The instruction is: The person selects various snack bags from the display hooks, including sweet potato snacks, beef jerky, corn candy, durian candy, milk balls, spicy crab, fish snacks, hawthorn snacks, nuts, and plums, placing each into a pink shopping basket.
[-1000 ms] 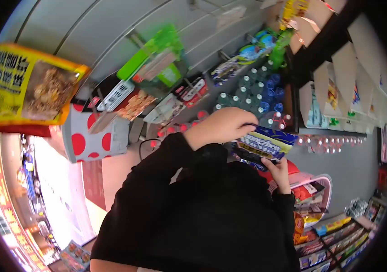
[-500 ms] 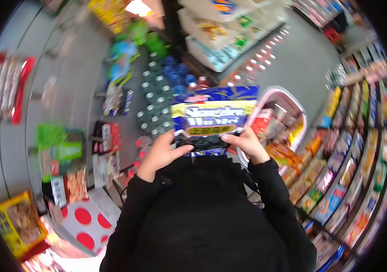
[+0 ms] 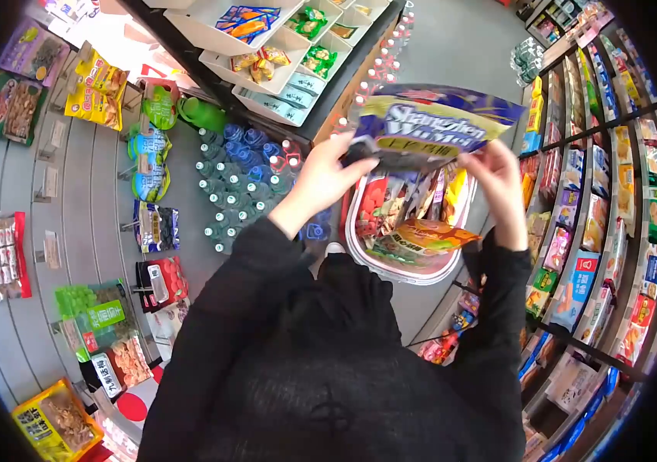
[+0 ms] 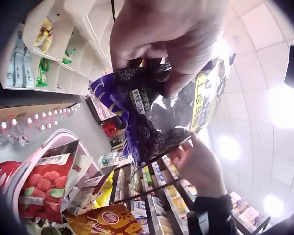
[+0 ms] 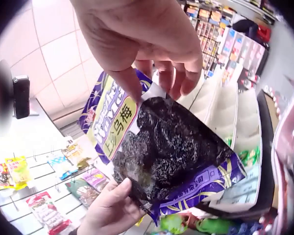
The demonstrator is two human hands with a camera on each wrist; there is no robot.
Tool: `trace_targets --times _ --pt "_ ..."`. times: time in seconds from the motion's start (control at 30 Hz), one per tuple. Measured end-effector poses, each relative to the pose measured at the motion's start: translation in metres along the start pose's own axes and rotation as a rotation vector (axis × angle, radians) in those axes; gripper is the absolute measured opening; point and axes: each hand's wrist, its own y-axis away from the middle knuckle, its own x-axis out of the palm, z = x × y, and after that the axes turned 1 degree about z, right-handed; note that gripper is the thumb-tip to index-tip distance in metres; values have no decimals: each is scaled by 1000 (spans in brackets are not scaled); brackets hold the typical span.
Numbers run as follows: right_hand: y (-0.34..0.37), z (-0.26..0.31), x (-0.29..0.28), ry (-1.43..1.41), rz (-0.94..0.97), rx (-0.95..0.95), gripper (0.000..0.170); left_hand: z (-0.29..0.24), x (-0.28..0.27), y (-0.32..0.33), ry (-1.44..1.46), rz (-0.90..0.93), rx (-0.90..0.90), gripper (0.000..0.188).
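A purple and yellow bag of dried plums is held up in front of me, over the near side of a shopping basket. My left hand pinches its left lower edge, thumb on the printed face. The right hand grips the opposite side between thumb and fingers. Dark plums show through the clear part of the bag in the right wrist view, where the left hand holds the far edge. Several snack packs fill the basket, among them an orange bag lying on top.
Hanging snack bags line a slatted wall on the left. Many green-tinted bottles stand on the floor, close to a white compartment rack. To the right run packed snack shelves. Grey floor stretches ahead.
The view has turned right, away from the hanging bags. The plum bag has swung out over the basket, which now shows fully. Both hands still hold it, farther forward than before.
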Motion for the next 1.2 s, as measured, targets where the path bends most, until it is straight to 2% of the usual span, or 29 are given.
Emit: trace_targets --times 0.07,0.13,0.2,0.27,0.3,0.33,0.43,0.47,0.57,0.63,0.67,0.73,0.77,0.87,0.97,1.03,1.07,1.13,1.2 --pt "-13 9 -35 130 -10 25 25 23 30 -38 162 -76 200 23" --pt "-27 6 -65 152 -10 71 18 12 41 -61 -9 -75 246 24" --pt "-39 -12 -95 257 45 135 13 30 60 -79 -66 -144 301 24" --pt "-48 -25 -104 303 124 156 12 43 73 -89 -53 -85 214 23" --pt "-51 -30 -100 264 67 142 13 59 81 -94 1 -50 111 22" --pt "-55 -41 -102 249 40 139 14 59 85 -93 -67 -116 117 21" --pt "-70 -73 -106 295 27 183 12 79 89 -107 -51 21 -89 19" --pt "-75 -85 -109 359 40 194 13 89 90 -112 33 79 -80 23" --pt "-82 -107 -101 274 5 190 16 72 76 -113 -18 75 -27 26" --pt "-84 -132 -107 368 -8 175 18 78 74 -119 -111 142 -174 26" --pt "-83 -136 -105 422 -8 184 19 100 80 -122 -99 121 -114 23" --pt "-81 -154 -107 341 -2 226 21 108 86 -124 -110 106 -119 24" --pt "-80 -162 -111 297 0 250 20 114 92 -124 -150 42 -25 25" --pt "-77 -180 -117 140 71 368 24 124 103 -124 -138 3 -18 25" --pt "-74 -176 -119 126 176 407 33 132 108 -117 -190 143 3 34" --pt "-73 -189 -134 268 180 343 35 125 104 -115 -110 184 42 39" --pt "-72 -176 -130 285 169 373 36 117 97 -112 -41 198 53 41" --pt "-74 -168 -133 470 199 318 37 128 100 -107 -83 118 11 41" --pt "-71 -155 -130 372 159 339 38 106 75 -98 -114 191 -28 40"
